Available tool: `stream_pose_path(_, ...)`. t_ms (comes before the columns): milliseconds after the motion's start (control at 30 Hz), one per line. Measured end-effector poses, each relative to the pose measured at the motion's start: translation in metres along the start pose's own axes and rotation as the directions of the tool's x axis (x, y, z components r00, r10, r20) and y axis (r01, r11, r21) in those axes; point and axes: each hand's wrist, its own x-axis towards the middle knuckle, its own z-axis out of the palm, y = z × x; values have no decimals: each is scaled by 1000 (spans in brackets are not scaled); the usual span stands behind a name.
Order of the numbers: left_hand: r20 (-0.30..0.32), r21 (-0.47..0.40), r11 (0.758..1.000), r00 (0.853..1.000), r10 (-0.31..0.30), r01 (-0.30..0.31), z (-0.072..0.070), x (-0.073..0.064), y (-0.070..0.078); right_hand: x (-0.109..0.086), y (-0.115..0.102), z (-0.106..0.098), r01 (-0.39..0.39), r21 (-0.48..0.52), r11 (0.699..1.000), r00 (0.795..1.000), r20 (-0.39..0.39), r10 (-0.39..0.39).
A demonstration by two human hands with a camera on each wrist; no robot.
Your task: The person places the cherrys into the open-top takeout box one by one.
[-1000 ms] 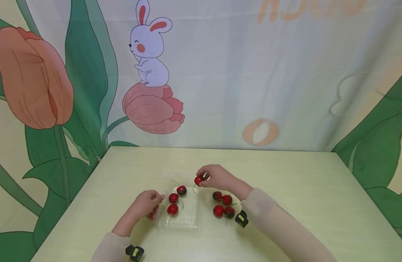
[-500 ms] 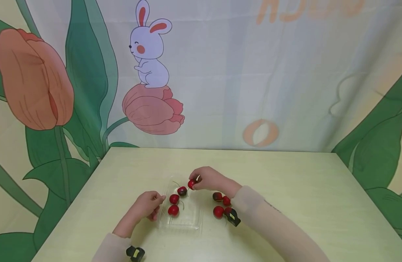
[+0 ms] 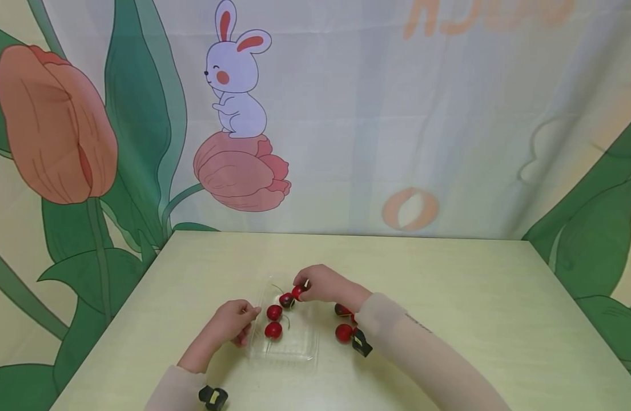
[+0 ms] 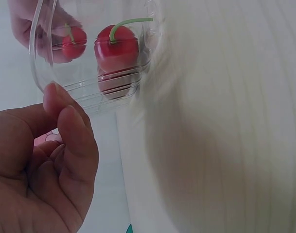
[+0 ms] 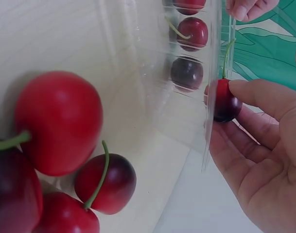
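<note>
A clear plastic box [image 3: 300,342] stands on the table between my hands, with three cherries inside it along its left and far part. My left hand [image 3: 231,321] pinches the box's left rim between thumb and fingertip; the left wrist view shows this hand [image 4: 55,165] close up at the rim. My right hand [image 3: 325,283] holds a cherry [image 5: 226,101], dark red with a green stem, between thumb and fingers at the box's far right corner. That cherry is beside the dark cherry [image 3: 286,300] in the box.
Several loose cherries [image 3: 344,333] lie on the table right of the box, partly hidden by my right sleeve and the black wrist camera [image 3: 362,342]. A printed curtain [image 3: 336,114] hangs behind the table's far edge [image 3: 449,237].
My right hand has moved left with its cherry, from outside the box's right side to over its far part. The left hand stays at the rim.
</note>
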Motion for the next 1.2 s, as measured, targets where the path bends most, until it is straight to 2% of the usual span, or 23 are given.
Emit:
stream_pose_path(533,2,2,1000,1000,3,-3,0,0,0,6,-4,7,20,-120,993,1000,17,-18)
stream_pose_path(833,2,1,1000,1000,6,-6,-1,0,0,9,-5,11,21,-227,974,1000,23,-16)
stream_pose_path(1200,-2,0,1000,1000,-10,10,1,1,-1,9,-9,14,14,-305,952,1000,28,-5)
